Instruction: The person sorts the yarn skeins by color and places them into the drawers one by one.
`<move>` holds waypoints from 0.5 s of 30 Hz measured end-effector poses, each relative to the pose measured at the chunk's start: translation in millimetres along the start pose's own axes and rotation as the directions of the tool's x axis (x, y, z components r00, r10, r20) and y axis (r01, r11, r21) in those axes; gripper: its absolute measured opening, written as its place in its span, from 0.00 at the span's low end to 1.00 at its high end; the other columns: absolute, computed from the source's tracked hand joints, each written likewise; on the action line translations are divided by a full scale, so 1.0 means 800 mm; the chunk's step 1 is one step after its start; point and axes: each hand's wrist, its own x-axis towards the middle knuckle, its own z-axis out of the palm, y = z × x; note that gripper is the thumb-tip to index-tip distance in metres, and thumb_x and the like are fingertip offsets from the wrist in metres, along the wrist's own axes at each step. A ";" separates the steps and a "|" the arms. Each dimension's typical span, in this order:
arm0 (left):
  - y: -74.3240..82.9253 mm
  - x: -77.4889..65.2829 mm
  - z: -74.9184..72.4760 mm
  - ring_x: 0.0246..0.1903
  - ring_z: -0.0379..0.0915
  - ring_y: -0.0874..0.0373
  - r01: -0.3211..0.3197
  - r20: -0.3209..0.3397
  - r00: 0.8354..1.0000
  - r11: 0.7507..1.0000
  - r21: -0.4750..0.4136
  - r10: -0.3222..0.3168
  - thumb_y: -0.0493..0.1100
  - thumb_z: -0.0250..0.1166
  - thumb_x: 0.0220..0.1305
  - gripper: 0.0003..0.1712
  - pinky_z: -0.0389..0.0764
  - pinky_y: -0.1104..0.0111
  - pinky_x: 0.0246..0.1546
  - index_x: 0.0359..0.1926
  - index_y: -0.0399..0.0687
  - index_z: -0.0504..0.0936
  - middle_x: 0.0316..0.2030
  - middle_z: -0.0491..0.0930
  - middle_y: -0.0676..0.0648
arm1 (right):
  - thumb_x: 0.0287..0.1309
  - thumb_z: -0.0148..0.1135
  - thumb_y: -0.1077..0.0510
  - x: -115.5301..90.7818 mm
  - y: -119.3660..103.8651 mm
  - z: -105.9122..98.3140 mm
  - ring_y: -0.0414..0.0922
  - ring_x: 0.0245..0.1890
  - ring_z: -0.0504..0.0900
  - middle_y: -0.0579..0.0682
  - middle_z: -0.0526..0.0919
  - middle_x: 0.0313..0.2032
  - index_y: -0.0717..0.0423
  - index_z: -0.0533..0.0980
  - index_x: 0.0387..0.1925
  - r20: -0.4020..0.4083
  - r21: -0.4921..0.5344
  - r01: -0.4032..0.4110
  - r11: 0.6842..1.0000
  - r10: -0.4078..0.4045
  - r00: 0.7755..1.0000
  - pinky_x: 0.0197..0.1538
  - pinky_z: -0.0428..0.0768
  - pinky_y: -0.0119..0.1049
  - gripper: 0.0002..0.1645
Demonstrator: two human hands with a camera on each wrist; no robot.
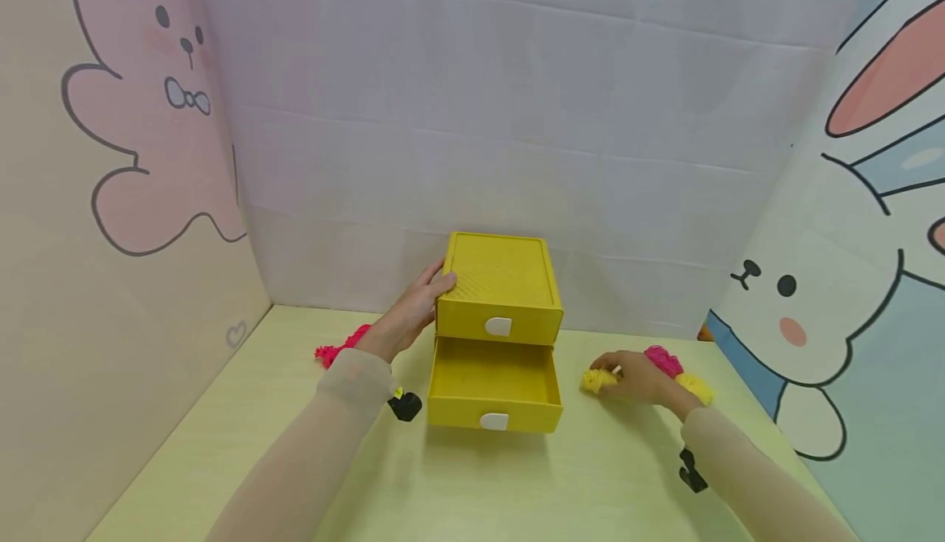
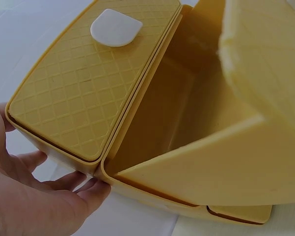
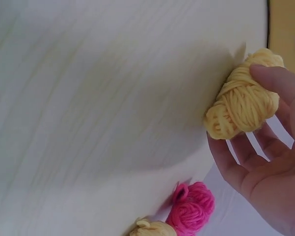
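A yellow two-drawer unit (image 1: 504,270) stands on the table, its upper drawer closed and its lower drawer (image 1: 493,374) pulled out with nothing inside. My left hand (image 1: 410,316) holds the unit's upper left side, thumb over the top edge; in the left wrist view its fingertips (image 2: 99,189) rest on the side wall. To the right of the unit, my right hand (image 1: 636,378) grips a small skein of yellow yarn (image 3: 245,101) between thumb and fingers, close over the tabletop. Behind that hand lie a pink skein (image 1: 664,360) and another yellow skein (image 1: 696,389).
Pink-red yarn (image 1: 343,347) lies left of the unit, partly hidden by my left forearm. A white cloth wall (image 1: 517,116) rises behind the table (image 1: 487,493). Side panels with a cartoon bear (image 1: 148,206) and a cartoon rabbit (image 1: 834,312) flank it.
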 end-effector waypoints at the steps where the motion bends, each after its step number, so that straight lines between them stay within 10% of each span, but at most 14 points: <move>1: -0.001 0.001 0.000 0.82 0.46 0.45 0.001 -0.001 1.000 1.000 0.001 -0.001 0.58 0.55 0.82 0.42 0.52 0.41 0.81 0.87 0.68 0.46 0.86 0.43 0.50 | 0.60 0.78 0.58 -0.001 -0.002 0.000 0.52 0.47 0.83 0.53 0.87 0.49 0.59 0.84 0.55 0.002 -0.001 0.005 1.000 -0.005 1.000 0.54 0.86 0.51 0.22; 15: -0.003 0.004 -0.002 0.83 0.43 0.44 -0.018 0.013 1.000 1.000 0.000 0.018 0.59 0.55 0.82 0.43 0.50 0.40 0.81 0.87 0.67 0.45 0.86 0.41 0.49 | 0.62 0.75 0.56 -0.008 -0.085 -0.035 0.47 0.48 0.83 0.50 0.88 0.50 0.59 0.85 0.56 -0.069 0.007 0.174 0.985 -0.173 0.983 0.51 0.86 0.37 0.21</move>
